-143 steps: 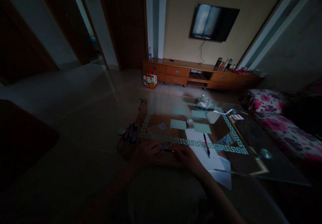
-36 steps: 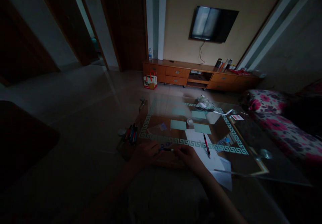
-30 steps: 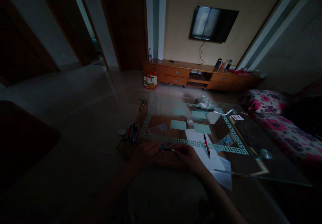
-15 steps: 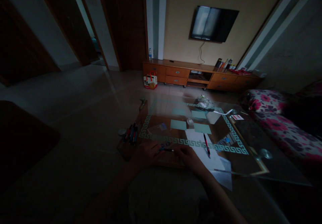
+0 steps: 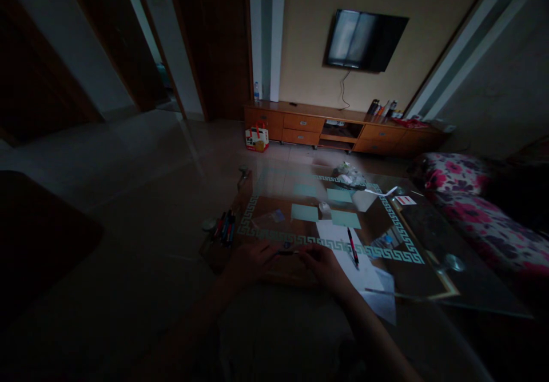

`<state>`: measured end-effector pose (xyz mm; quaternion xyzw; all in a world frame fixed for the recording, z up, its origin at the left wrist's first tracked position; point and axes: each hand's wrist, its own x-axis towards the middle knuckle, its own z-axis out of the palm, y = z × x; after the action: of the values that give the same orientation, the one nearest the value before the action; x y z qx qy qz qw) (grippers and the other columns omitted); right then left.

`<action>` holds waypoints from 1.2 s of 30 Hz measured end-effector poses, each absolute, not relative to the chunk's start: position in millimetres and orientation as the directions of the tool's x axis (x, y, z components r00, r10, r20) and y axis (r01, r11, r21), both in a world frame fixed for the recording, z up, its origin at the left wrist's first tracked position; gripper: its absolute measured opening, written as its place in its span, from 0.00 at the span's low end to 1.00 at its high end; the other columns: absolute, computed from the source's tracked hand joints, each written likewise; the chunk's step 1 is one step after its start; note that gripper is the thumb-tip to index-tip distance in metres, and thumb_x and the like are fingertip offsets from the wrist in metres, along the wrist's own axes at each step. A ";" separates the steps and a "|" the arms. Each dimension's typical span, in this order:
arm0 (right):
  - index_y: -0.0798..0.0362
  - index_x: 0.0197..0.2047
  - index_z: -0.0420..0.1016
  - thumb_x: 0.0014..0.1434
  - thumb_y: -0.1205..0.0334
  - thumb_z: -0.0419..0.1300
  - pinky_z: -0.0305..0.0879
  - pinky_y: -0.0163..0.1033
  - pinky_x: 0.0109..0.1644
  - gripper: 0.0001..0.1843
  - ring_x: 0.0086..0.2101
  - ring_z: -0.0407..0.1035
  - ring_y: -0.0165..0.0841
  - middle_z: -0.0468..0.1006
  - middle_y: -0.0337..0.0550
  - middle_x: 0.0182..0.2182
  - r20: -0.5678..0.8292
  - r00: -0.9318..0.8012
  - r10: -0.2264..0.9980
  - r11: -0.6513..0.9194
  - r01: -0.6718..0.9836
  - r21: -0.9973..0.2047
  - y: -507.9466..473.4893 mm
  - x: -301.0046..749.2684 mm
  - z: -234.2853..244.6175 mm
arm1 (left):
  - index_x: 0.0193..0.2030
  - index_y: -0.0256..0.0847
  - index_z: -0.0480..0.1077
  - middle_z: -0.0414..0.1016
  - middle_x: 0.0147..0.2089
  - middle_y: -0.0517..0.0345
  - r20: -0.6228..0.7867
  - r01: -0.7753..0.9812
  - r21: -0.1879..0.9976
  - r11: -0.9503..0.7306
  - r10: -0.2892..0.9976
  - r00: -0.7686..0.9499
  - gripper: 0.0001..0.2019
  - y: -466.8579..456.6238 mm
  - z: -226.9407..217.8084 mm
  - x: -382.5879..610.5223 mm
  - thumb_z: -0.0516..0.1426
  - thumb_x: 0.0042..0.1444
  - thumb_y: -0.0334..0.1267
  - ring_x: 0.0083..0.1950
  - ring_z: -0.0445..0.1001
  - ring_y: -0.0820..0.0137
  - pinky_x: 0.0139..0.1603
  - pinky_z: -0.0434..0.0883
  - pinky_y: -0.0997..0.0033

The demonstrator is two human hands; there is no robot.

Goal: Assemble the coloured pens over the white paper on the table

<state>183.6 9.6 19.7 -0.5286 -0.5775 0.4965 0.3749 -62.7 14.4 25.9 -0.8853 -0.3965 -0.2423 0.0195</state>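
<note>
Both my hands rest at the near edge of a glass coffee table (image 5: 412, 253) in a dim room. My left hand (image 5: 251, 260) and my right hand (image 5: 323, 265) are closed on the two ends of a thin dark pen (image 5: 288, 251) held level between them. A red and black pen (image 5: 351, 245) lies on white paper (image 5: 343, 256) just right of my right hand. A bunch of coloured pens (image 5: 224, 226) lies at the table's left corner, beyond my left hand.
Pale green notes (image 5: 304, 213) and a small white object lie mid-table, a crumpled bag (image 5: 349, 176) at the far end. A floral sofa (image 5: 472, 210) runs along the right. A wooden TV cabinet (image 5: 338, 127), a wall television and a small box (image 5: 256, 138) stand beyond.
My hands have closed in a little on the pen, which now shows less between them. The view has barely shifted.
</note>
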 end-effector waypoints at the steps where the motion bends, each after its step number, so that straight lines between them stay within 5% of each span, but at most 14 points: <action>1: 0.56 0.37 0.77 0.55 0.51 0.63 0.64 0.35 0.35 0.15 0.32 0.70 0.33 0.78 0.43 0.31 -0.087 -0.154 0.984 -0.050 0.233 -0.971 10.0 184.1 18.7 | 0.56 0.45 0.69 0.74 0.39 0.56 0.440 0.712 0.148 -0.686 0.691 0.573 0.15 14.2 25.9 -62.3 0.49 0.68 0.43 0.35 0.73 0.73 0.33 0.68 0.76; 8: 0.56 0.36 0.74 0.56 0.51 0.61 0.65 0.35 0.32 0.15 0.29 0.70 0.33 0.76 0.42 0.29 -0.071 -0.096 0.993 -0.049 0.216 -0.975 17.9 187.6 15.4 | 0.51 0.45 0.72 0.75 0.37 0.57 0.371 0.733 0.187 -0.654 0.738 0.564 0.12 16.7 22.8 -60.3 0.50 0.67 0.41 0.35 0.74 0.71 0.34 0.69 0.74; 18: 0.54 0.29 0.77 0.50 0.65 0.61 0.63 0.34 0.33 0.04 0.28 0.72 0.33 0.79 0.41 0.26 0.049 -0.036 0.998 0.061 0.641 -0.765 34.8 183.7 13.0 | 0.47 0.42 0.73 0.79 0.36 0.53 0.416 0.767 0.228 -0.601 0.772 0.481 0.13 29.2 21.1 -62.8 0.49 0.67 0.42 0.40 0.76 0.66 0.44 0.70 0.64; 36: 0.55 0.34 0.79 0.53 0.73 0.58 0.61 0.33 0.37 0.09 0.34 0.73 0.33 0.81 0.45 0.33 -0.007 -0.199 0.980 0.163 0.819 -0.550 52.7 150.4 -9.1 | 0.45 0.42 0.73 0.79 0.38 0.54 0.365 0.772 0.217 -0.598 0.783 0.504 0.11 30.4 24.6 -67.4 0.51 0.66 0.41 0.40 0.76 0.64 0.45 0.67 0.62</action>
<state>150.4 52.7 -9.1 -0.6070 -0.7411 0.2241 0.1791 -67.4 30.4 24.6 -0.8670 -0.4482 -0.2173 -0.0127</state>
